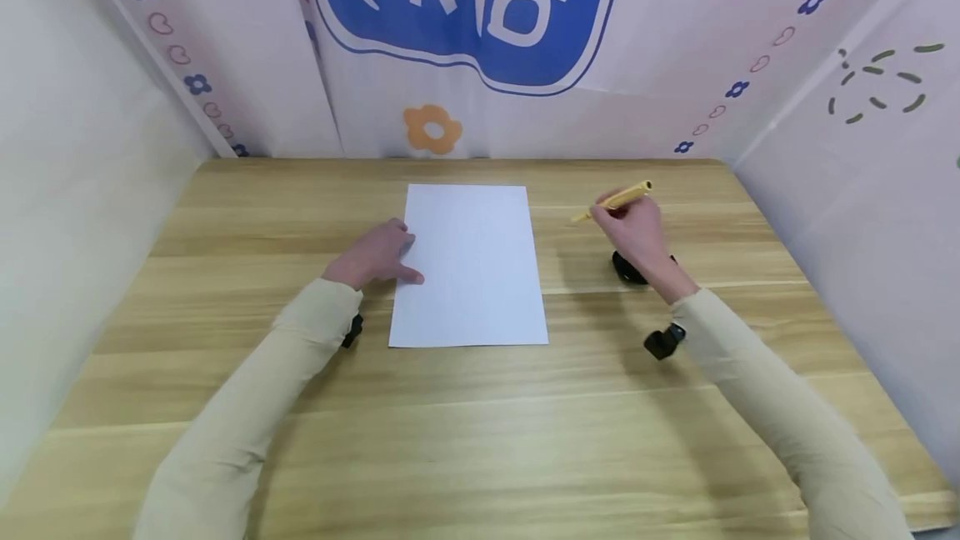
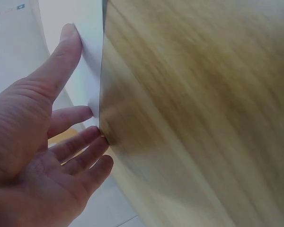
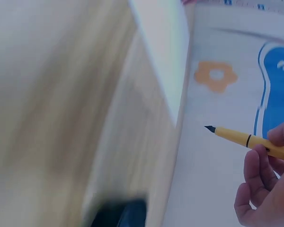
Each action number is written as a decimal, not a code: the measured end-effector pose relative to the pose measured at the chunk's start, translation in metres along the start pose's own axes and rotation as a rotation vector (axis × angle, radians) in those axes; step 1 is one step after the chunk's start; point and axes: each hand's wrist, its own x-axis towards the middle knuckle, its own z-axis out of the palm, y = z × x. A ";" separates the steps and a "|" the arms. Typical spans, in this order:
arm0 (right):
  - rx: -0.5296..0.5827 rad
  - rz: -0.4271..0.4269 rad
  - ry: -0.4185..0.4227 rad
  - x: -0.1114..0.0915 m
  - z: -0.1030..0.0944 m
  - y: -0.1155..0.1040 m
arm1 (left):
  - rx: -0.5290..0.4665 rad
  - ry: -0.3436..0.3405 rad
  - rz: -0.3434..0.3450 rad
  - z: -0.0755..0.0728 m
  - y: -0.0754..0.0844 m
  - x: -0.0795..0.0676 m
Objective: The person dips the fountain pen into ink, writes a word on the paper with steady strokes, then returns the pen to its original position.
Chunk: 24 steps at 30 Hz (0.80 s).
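Note:
A blank white sheet of paper [image 1: 472, 273] lies upright on the wooden table. My left hand [image 1: 378, 254] rests at its left edge, thumb and fingers spread. In the left wrist view the thumb [image 2: 61, 56] lies over the paper [image 2: 87, 52], and the fingertips [image 2: 102, 165] are near the edge. To the right of the sheet, my right hand [image 1: 636, 227] holds a yellow pen [image 1: 626, 197] between thumb and fingers, above the table. The right wrist view shows the pen's dark pointed tip [image 3: 209, 128] uncapped, aimed away from the hand.
A black object [image 1: 628, 269] lies on the table [image 1: 465, 440] below my right hand, partly hidden by it. Black wrist cameras [image 1: 663, 342] sit at both cuffs. A printed white backdrop [image 1: 375, 119] stands at the table's back edge, with white side walls [image 1: 862, 182].

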 end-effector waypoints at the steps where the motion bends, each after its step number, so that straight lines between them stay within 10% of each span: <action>1: 0.019 0.000 -0.015 0.004 0.009 -0.008 | 0.003 -0.001 -0.007 -0.001 0.000 0.000; 13: 0.162 -0.021 -0.091 0.035 0.115 -0.082 | -0.030 -0.002 -0.037 -0.004 0.000 0.000; 24: 0.121 -0.054 -0.186 0.038 0.168 -0.101 | -0.014 -0.006 -0.081 -0.001 -0.002 -0.001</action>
